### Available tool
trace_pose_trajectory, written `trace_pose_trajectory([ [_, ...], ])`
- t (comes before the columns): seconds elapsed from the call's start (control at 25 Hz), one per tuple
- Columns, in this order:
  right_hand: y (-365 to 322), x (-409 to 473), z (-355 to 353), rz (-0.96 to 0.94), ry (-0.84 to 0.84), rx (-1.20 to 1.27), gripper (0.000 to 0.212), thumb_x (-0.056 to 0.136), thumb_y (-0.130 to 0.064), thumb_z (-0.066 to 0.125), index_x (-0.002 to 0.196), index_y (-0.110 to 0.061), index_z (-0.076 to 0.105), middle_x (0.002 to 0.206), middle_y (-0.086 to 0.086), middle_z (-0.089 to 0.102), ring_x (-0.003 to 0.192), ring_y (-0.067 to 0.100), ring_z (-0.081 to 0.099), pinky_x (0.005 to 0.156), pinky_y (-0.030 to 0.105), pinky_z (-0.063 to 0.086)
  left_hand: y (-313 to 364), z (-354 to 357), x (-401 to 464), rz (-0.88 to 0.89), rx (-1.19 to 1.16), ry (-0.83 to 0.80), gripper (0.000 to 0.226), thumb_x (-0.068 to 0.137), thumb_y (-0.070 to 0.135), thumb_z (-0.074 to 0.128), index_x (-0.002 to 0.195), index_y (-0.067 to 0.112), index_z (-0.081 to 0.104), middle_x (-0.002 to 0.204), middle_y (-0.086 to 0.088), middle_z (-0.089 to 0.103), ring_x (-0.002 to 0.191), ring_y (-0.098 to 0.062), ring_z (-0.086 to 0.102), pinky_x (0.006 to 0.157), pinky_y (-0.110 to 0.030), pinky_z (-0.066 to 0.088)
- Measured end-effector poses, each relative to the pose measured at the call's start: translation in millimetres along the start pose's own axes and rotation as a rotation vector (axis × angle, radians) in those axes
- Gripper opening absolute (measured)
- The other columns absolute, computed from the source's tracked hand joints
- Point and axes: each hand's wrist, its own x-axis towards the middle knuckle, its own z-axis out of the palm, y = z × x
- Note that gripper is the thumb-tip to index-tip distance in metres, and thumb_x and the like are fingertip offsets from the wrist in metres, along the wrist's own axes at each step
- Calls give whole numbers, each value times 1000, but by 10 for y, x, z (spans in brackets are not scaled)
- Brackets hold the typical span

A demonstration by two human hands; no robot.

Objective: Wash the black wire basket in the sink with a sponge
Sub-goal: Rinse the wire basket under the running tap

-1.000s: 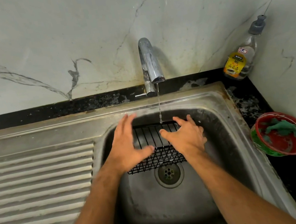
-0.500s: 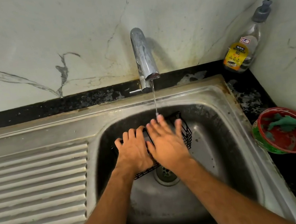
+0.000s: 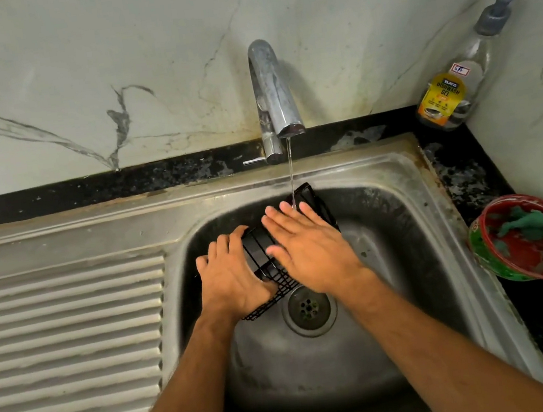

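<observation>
Both hands are on the black wire basket (image 3: 273, 268), which sits tilted in the sink (image 3: 408, 257) under a thin stream from the tap (image 3: 274, 94). My left hand (image 3: 229, 277) grasps its near-left end, fingers curled over the rim; my right hand (image 3: 306, 246) lies flat across the top, fingers straight, pressing rather than gripping.

Slipping looks like the main risk: the wires are wet, only one hand truly holds them, and a hard rub could tip the basket onto the drain (image 3: 307, 308) just below my right wrist. No sponge is in either hand; the green scrubber (image 3: 532, 226) in the red bowl (image 3: 513, 272) lies well to my right, so fetching it means letting go.

Room is tight behind my fingertips, where the basket nears the sink's back wall. Toward me the sink lies open.
</observation>
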Motion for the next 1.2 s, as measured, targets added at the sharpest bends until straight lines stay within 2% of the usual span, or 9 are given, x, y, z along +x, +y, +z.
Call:
trace_pose_trajectory([
  [0.2,-88,20,-171,270,89,-74,62,104,-51,16,157,-20,22,165,3,15,154,29,0,123,52,-5,-110,-26,-108,-28,-31,7,114,58,59,71,155,25,21,134,6,41,126,-16,38,107,-39,32],
  [0.36,-432,-35,12,-92,-25,-164,62,106,-46,16,158,-13,13,166,5,10,154,25,-1,122,51,-11,-122,29,-181,-10,-78,107,92,68,55,42,153,22,30,125,3,47,116,-22,45,97,-42,36],
  [0.44,-370,-44,15,-164,-4,-229,60,106,-45,18,157,-15,18,165,3,16,154,22,8,122,50,-8,-126,24,-196,-11,-77,81,94,68,55,48,153,23,28,127,4,46,116,-21,44,99,-41,37],
  [0.56,46,39,-138,162,61,-200,62,104,-53,10,158,-22,5,166,5,9,153,28,1,123,54,-2,-130,-25,-104,-22,-30,-18,116,58,61,71,156,29,17,132,7,41,124,-17,38,107,-39,33],
  [0.72,215,56,-189,294,9,22,59,105,-48,18,157,-32,-6,166,14,6,153,31,-8,125,49,2,-89,-64,-25,-35,-38,-25,120,59,60,77,156,30,15,135,7,40,126,-17,37,112,-41,32],
  [0.88,235,-93,-211,375,66,675,79,97,-32,59,152,-57,7,167,-10,9,148,18,27,120,47,28,-123,-61,-104,-28,-93,-13,118,55,56,78,154,29,19,131,10,40,123,-14,37,112,-39,30],
  [0.96,150,-139,-277,425,168,844,96,84,-17,68,147,-64,13,162,-14,23,146,12,28,119,47,31,-140,-34,-168,-24,-166,-1,115,53,50,79,151,29,24,127,11,40,122,-14,38,111,-39,30],
  [1.12,-73,-63,-472,443,303,632,96,76,-21,69,155,-42,19,158,-15,31,139,10,27,117,41,25,-66,-52,-242,-88,-481,-34,115,56,30,88,151,24,22,124,13,33,121,-12,35,117,-44,28],
  [1.2,-83,-68,-519,446,345,488,88,77,-25,67,155,-31,27,160,-15,29,139,10,26,112,37,26,101,-150,-236,27,-550,-77,113,60,24,88,150,31,20,125,23,32,128,-6,34,117,-37,27],
])
